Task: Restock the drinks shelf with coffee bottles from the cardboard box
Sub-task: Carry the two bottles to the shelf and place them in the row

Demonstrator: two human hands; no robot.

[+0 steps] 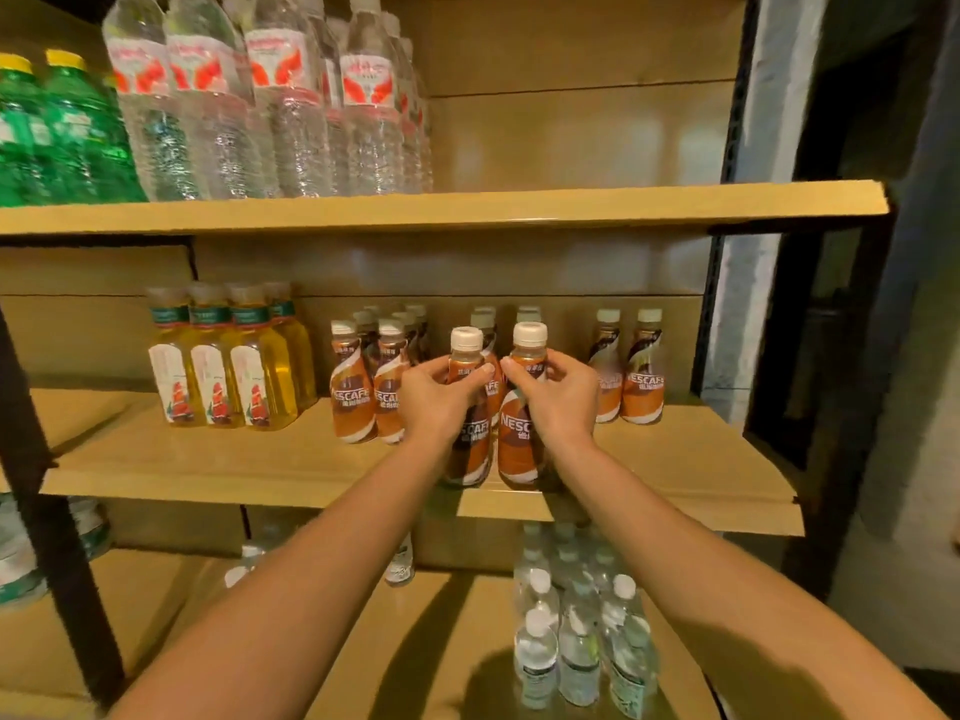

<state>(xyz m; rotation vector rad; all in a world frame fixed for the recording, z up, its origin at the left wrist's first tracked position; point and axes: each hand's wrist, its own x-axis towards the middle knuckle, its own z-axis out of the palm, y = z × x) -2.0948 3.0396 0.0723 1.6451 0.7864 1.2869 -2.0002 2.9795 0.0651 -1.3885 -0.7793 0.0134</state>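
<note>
Plastic, stiff, likely light: coffee bottles (pixel 517 454) stand gripped just under the caps, left hand (pixel 436 394) and right hand (pixel 561 397) each curled round one.

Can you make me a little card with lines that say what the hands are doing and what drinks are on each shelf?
left hand: grips the left coffee bottle near its neck
right hand: grips the right coffee bottle
where: both upright, side by side, at the front of the middle shelf
also on middle shelf: yellow drinks, shelved coffee bottles
top shelf: clear water bottles, green bottles
bottom shelf: small water bottles
cardboard box: not in view
</note>
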